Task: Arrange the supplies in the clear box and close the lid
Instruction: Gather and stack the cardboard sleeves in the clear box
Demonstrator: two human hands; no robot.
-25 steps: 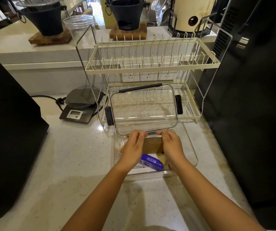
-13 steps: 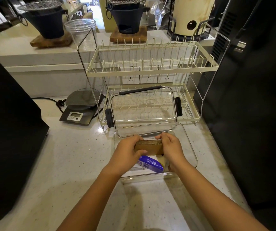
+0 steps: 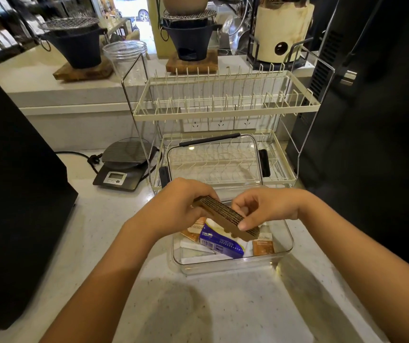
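The clear box [image 3: 230,264] sits open on the pale speckled counter [image 3: 198,313], with bare counter in front of it and to its left. Its lid [image 3: 213,162] stands propped in the lower tier of the cream dish rack [image 3: 225,105] just behind the box, and a tall black appliance [image 3: 384,120] crowds the box's right side. Left of the rack rests a small kitchen scale [image 3: 122,167]; further left of the box is a dark cabinet [image 3: 13,194].

Inside the box lie a blue-wrapped packet [image 3: 219,242], orange sachets [image 3: 262,247] and white paper sleeves [image 3: 198,257].

Above the box, both forearms reach in from the near edge. The left hand [image 3: 173,209] and right hand [image 3: 270,206] pinch a stack of brown cardboard pieces [image 3: 225,217] from either end, tilted down toward the right and clear of the contents below.
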